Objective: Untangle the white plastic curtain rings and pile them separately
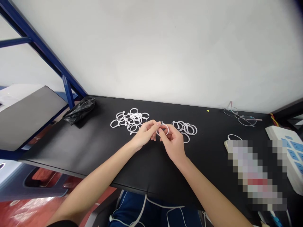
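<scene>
Both my hands meet over the middle of the black table (94, 148), pinching one white plastic ring (163, 129) between them. My left hand (146, 133) grips the ring's left side with closed fingers. My right hand (173, 142) holds its lower right side with thumb and fingers closed. To the left of the hands lies a loose pile of white rings (129, 120). Just right of them a second group of white rings (186, 128) lies overlapped in a row.
A crumpled black plastic bag (80, 110) lies at the table's back left, by a blue metal frame (67, 90). Wire-rimmed glasses (241, 116) rest at the back right. A white power strip (287, 151) and a blurred object sit at the right edge. A white wall stands behind.
</scene>
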Tool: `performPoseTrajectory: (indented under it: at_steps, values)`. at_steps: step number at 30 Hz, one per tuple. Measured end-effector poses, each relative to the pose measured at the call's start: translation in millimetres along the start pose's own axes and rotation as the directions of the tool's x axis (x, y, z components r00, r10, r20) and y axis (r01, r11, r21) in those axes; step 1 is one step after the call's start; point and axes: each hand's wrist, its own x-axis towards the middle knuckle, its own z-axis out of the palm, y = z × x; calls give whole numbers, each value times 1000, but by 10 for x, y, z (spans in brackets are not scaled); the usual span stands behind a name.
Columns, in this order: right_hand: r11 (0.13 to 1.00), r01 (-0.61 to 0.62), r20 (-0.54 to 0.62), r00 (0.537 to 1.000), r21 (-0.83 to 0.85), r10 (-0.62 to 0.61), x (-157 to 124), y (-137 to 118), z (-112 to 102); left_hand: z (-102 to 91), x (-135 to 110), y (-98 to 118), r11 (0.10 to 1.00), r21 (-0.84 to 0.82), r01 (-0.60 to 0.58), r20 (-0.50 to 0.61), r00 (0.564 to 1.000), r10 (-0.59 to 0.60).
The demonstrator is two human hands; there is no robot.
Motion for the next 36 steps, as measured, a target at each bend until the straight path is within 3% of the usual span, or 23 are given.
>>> performPoseTrajectory:
  at_steps: [23, 29, 36]
  values:
    - [1000, -20, 1, 1000, 1, 20, 8, -3, -4, 5, -3, -17, 1000, -22, -6, 19, 1000, 7]
    - [996, -27, 6, 1000, 89, 26, 3, 9, 14, 0, -5, 1, 1000, -30, 2, -27, 1000, -3]
    - [994, 71, -77, 995, 80, -65, -3, -17, 23, -13, 17, -13, 995, -94, -15, -121, 993, 3]
